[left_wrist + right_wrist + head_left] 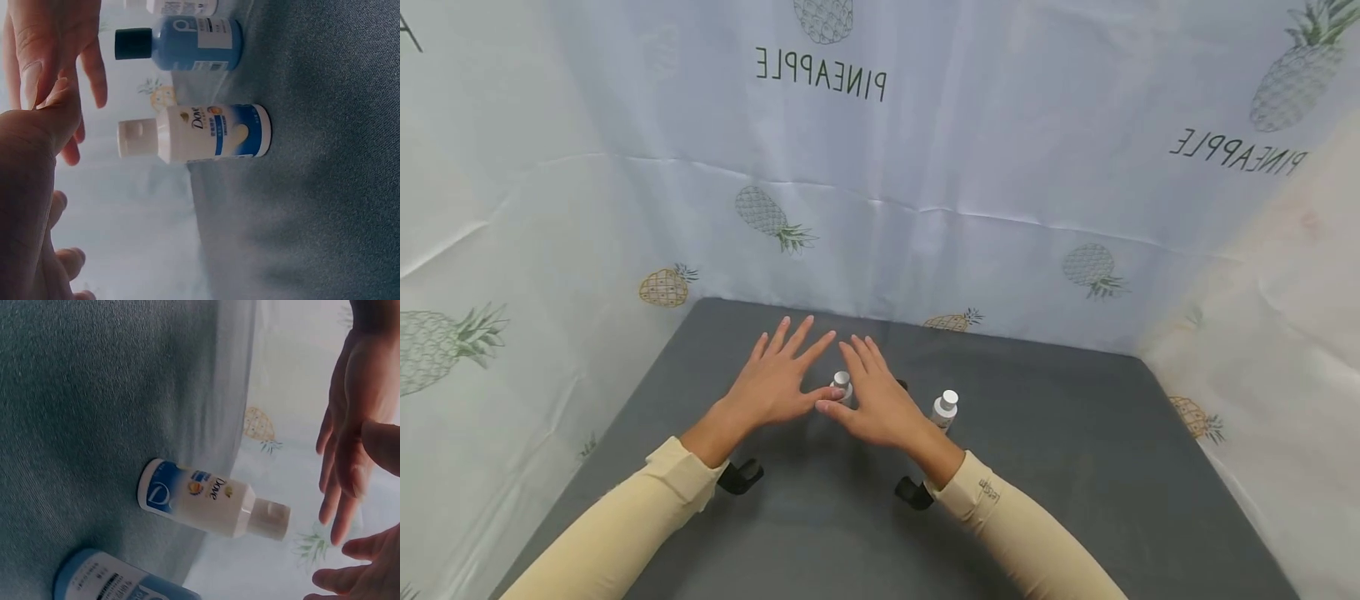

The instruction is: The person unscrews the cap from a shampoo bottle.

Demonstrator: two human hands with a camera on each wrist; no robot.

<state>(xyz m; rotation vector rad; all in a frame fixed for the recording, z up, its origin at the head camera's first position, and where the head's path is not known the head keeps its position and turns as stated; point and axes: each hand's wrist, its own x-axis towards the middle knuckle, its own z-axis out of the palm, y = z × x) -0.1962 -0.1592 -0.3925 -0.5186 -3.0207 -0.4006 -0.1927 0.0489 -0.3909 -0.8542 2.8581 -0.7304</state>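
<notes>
Above the dark table, my left hand (775, 387) and my right hand (878, 402) hover palms down, fingers spread and holding nothing. Their thumbs meet or overlap in the head view; whether they touch I cannot tell. Just below them stands an upright white and blue Dove bottle (215, 132), partly hidden by the thumbs from above. Beside it is a blue bottle (197, 47) with a dark cap, mostly hidden behind my right hand in the head view. A second white bottle (945, 410) stands to the right of my right wrist.
The dark grey tabletop (1075, 467) runs back to a white curtain (970, 158) printed with pineapples, which also hangs along both sides. Black curved pieces (741, 477) sit under the wrists, by the sleeve cuffs.
</notes>
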